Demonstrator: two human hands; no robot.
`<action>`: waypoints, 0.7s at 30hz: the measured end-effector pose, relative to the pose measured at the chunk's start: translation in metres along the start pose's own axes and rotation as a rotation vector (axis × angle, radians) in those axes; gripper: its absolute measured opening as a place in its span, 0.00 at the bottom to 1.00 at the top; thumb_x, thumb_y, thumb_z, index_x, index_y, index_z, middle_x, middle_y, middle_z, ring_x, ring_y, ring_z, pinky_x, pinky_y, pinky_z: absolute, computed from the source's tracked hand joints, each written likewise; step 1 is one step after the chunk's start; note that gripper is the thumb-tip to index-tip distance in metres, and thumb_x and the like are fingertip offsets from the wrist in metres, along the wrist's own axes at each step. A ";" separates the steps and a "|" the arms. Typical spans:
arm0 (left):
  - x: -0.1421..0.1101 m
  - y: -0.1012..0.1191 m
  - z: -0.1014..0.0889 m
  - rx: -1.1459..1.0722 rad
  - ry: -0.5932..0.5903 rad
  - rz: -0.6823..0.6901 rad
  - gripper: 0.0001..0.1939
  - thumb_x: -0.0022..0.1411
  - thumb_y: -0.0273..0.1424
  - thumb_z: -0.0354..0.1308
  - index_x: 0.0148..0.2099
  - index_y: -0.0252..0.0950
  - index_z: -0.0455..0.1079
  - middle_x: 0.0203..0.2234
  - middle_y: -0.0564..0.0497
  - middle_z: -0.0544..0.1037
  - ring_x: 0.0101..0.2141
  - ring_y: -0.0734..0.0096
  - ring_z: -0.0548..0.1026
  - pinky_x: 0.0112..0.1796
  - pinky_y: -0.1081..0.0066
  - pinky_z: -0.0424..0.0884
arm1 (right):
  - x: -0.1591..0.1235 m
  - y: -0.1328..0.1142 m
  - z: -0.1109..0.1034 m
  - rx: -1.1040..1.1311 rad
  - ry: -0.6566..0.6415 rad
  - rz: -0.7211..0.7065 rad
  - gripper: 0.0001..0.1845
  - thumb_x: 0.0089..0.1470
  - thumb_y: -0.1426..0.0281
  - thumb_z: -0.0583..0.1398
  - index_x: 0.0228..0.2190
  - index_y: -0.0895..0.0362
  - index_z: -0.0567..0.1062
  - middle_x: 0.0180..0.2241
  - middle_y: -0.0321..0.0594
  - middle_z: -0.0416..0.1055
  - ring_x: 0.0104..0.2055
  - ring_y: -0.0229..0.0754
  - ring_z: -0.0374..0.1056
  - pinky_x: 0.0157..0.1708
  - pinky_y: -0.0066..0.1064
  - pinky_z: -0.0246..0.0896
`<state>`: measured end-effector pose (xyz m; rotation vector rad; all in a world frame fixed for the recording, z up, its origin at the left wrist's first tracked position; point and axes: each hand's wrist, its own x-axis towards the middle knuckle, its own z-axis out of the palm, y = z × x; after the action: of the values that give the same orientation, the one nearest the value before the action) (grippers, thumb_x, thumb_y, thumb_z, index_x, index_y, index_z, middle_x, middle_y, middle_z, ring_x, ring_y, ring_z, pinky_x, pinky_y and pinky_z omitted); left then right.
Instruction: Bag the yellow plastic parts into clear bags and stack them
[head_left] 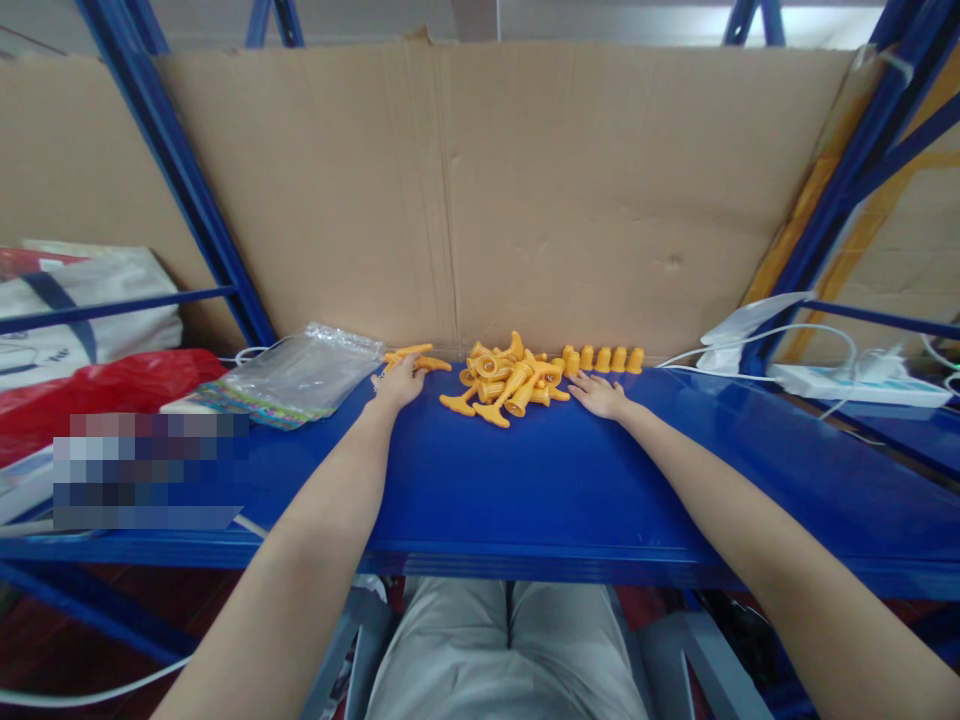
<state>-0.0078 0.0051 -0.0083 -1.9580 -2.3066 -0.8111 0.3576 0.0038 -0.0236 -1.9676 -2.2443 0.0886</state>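
Observation:
My left hand (397, 384) reaches to the back of the blue shelf top, its fingers closed around an orange T-shaped plastic piece (433, 364). Another orange piece (409, 351) lies just behind it; the fingers partly cover both. In the middle is a heap of orange plastic parts (510, 380), some T-shaped, others hollow and flared. My right hand (598, 396) rests palm down at the heap's right side, fingers apart and nothing visible in them. Behind that hand, several small orange cup-shaped pieces (603, 359) stand upright in a row along the cardboard.
A cardboard sheet (570, 200) closes off the back between blue metal posts (191, 190). At left lie a clear plastic bag (307, 375), a red bag (127, 390) and a white cloth bag (112, 310). A white power strip (862, 385) with cables sits at right.

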 end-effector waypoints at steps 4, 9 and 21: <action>0.003 -0.003 0.004 0.021 -0.034 0.018 0.25 0.64 0.35 0.47 0.63 0.42 0.63 0.61 0.40 0.67 0.59 0.41 0.64 0.58 0.34 0.50 | -0.002 -0.002 -0.001 0.000 -0.005 0.016 0.30 0.65 0.57 0.40 0.65 0.46 0.58 0.68 0.39 0.48 0.69 0.54 0.46 0.62 0.63 0.41; 0.003 -0.002 0.003 0.073 -0.053 0.013 0.24 0.61 0.30 0.49 0.59 0.41 0.68 0.60 0.42 0.68 0.59 0.42 0.65 0.59 0.36 0.50 | -0.003 -0.002 -0.001 0.006 0.019 -0.001 0.29 0.65 0.58 0.40 0.64 0.46 0.59 0.68 0.39 0.50 0.69 0.54 0.47 0.62 0.63 0.42; 0.002 0.005 0.006 0.168 -0.069 0.150 0.26 0.59 0.28 0.49 0.59 0.43 0.70 0.62 0.47 0.65 0.63 0.45 0.58 0.60 0.38 0.50 | -0.004 -0.001 -0.001 -0.007 0.023 -0.019 0.29 0.65 0.60 0.41 0.63 0.47 0.61 0.67 0.41 0.51 0.68 0.55 0.49 0.61 0.64 0.43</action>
<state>-0.0020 0.0092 -0.0108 -2.0829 -2.1494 -0.5279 0.3568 0.0000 -0.0227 -1.9405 -2.2517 0.0558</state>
